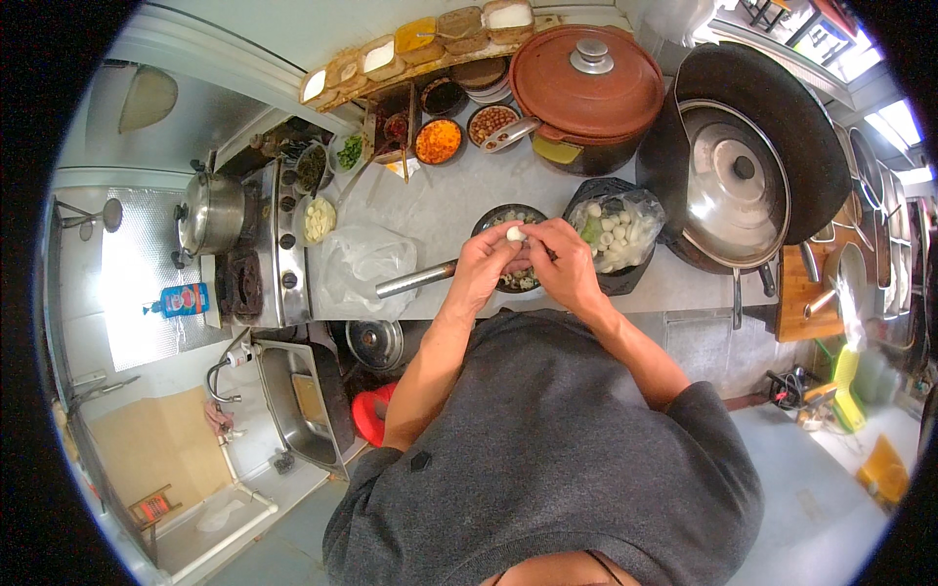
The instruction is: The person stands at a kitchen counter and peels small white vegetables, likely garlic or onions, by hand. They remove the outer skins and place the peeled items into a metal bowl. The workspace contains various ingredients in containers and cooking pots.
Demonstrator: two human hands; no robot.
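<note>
A small white peeled egg (516,234) is held between the fingertips of my left hand (480,260) and my right hand (564,260). Both hands are over a dark pan (480,222) that contains small speckled eggs or shells (519,280); my hands cover part of it. The pan's metal handle (416,279) points left. Just right of my right hand, a clear plastic bag (645,212) with many small peeled white eggs (612,231) sits in a black container (634,282).
A crumpled plastic bag (366,267) and a bowl of pale slices (319,220) lie left. Behind stand bowls of orange food (438,141) and nuts (492,124), and a red-lidded pot (586,95). A large lidded wok (733,183) stands right, a stove (293,256) left.
</note>
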